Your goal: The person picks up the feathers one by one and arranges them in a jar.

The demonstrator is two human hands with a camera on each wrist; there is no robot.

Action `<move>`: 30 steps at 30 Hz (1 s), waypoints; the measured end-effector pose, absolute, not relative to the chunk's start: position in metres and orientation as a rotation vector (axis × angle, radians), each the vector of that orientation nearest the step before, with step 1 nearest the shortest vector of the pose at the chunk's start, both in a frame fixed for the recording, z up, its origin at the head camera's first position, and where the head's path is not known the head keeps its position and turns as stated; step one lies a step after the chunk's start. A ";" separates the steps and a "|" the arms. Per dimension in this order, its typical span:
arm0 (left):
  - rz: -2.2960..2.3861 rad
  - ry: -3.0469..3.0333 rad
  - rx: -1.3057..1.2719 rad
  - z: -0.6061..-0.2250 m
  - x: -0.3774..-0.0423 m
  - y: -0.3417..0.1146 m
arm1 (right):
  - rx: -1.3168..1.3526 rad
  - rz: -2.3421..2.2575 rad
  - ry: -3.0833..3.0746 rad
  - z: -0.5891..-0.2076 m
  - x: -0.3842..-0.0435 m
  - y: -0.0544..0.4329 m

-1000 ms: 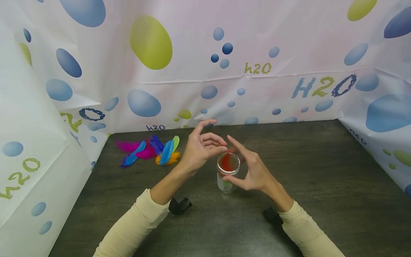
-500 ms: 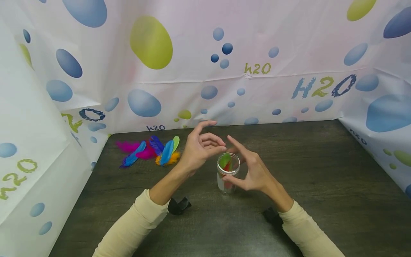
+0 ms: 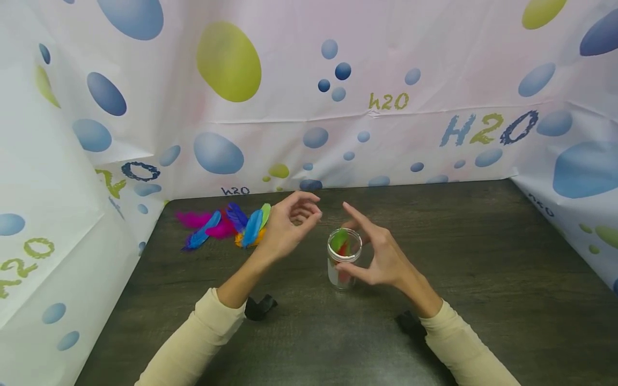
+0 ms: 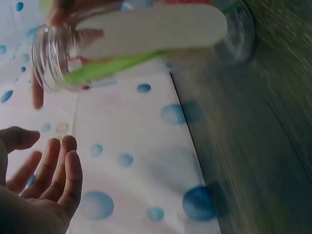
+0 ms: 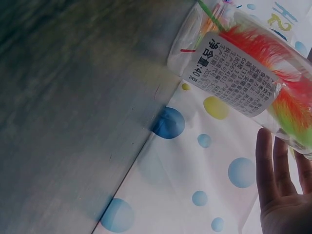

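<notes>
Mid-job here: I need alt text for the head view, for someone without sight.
The right hand grips an upright clear jar with green and red feathers inside. The empty left hand hovers between it and loose colourful feathers on a dark table.

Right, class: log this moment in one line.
left hand: empty | right hand: holds labelled jar upright | inside: red and green feathers | tabletop: loose feathers

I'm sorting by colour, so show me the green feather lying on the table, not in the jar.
It's the light green feather, between a bright blue feather and the left hand in the head view; no other feather lying there is green.
</notes>
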State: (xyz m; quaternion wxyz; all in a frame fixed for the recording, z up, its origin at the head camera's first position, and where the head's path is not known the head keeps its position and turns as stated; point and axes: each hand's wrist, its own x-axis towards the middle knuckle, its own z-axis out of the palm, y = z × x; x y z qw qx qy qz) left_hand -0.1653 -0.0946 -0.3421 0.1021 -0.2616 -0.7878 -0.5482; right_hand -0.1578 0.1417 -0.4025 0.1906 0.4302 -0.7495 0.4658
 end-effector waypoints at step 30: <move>-1.167 -2.442 -0.433 -0.358 -0.198 -0.170 | 1.201 1.310 -2.117 -0.402 -0.158 0.142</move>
